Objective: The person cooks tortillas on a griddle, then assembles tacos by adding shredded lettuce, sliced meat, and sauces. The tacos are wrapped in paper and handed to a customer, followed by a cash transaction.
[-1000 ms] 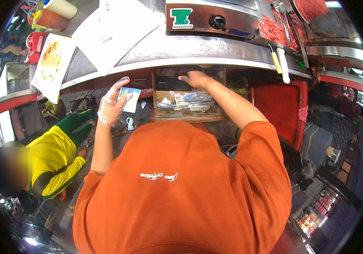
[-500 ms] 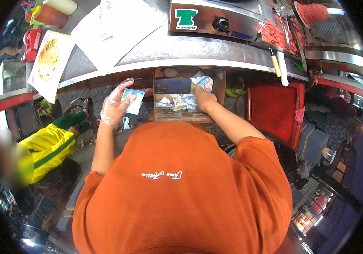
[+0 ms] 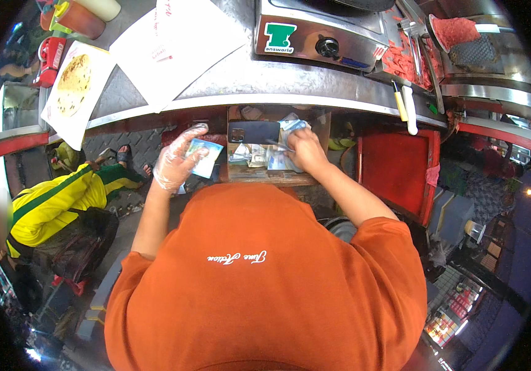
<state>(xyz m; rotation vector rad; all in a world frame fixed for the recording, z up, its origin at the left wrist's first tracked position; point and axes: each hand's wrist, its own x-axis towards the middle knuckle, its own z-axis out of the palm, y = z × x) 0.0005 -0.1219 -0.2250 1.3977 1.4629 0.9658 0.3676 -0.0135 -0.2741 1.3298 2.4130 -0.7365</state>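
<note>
My left hand (image 3: 180,159), in a clear plastic glove, pinches a light blue banknote (image 3: 205,159) just left of an open wooden drawer (image 3: 265,177). Inside that drawer is my bare right hand (image 3: 305,150), its fingers closed on banknotes (image 3: 282,162) at the right side. More pale notes (image 3: 291,125) stick up beside its fingertips. A dark phone (image 3: 256,132) lies across the drawer, left of my right hand. Below the phone sit several crumpled notes (image 3: 250,154). My right fingertips are partly hidden, so the number of notes between them cannot be made out.
Above the drawer runs a metal counter (image 3: 216,77) with a stove (image 3: 321,37), white paper sheets (image 3: 179,49) and a flatbread (image 3: 75,85) on paper. A knife (image 3: 409,110) overhangs the edge. A red panel (image 3: 395,176) stands right. A person in yellow (image 3: 61,204) sits at left.
My right hand has drawn back slightly within the drawer, pulling at banknotes that now lie beneath it. My left hand has shifted a little right and down with its note. The seated person leans differently.
</note>
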